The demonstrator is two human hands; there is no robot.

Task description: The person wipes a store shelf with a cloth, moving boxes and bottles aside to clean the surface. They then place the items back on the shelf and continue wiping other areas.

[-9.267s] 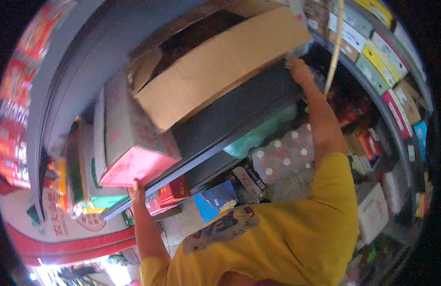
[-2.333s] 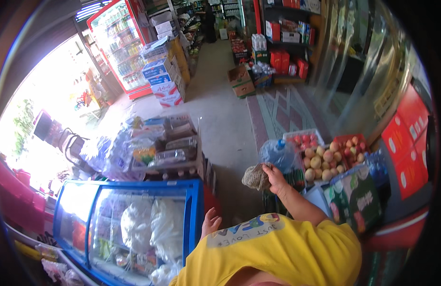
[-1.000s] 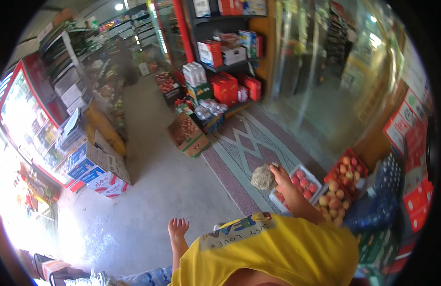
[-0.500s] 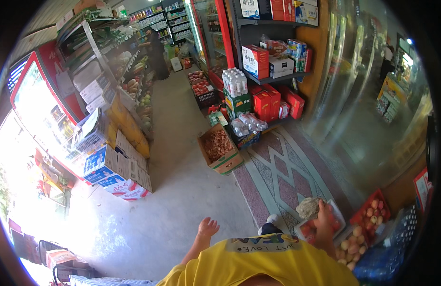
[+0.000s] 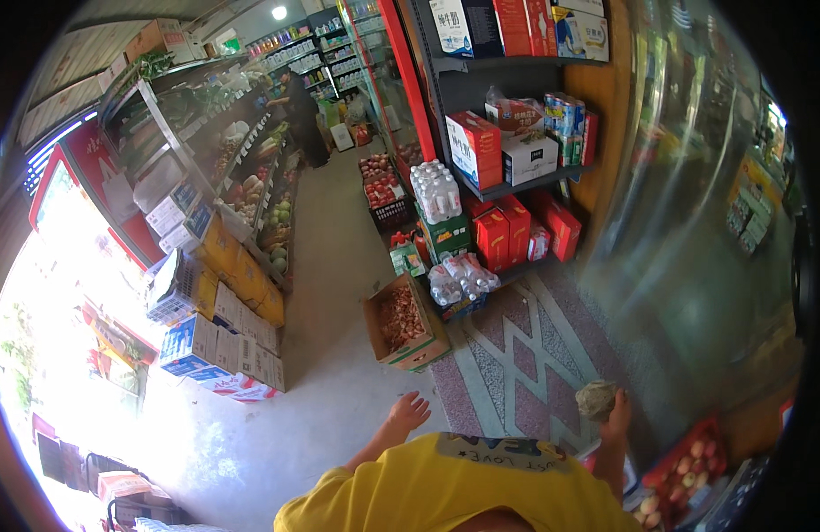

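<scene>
A crumpled grey-beige rag (image 5: 595, 401) is gripped by my right hand (image 5: 619, 415), held out at my right above the patterned floor strip. My left hand (image 5: 409, 411) hangs free in front of me, its fingers apart and nothing in them. Beneath and beside the right hand stands a red crate of round fruit (image 5: 691, 459), partly cut by the picture's edge. Some paler round fruit (image 5: 647, 512) shows close to my right side. My yellow shirt hides part of what lies under the right forearm.
An open carton of small brown produce (image 5: 406, 324) stands ahead, with bottle packs (image 5: 463, 279) beside it. Shelves of boxed drinks (image 5: 529, 160) rise at the right, next to clear strip curtains (image 5: 694, 204). Stacked cartons (image 5: 237, 350) line the left. A person (image 5: 302, 120) stands down the aisle.
My right hand has lifted the rag up and away from the fruit containers. My left hand has shifted slightly right. The view has turned, so the shelves sit lower in it.
</scene>
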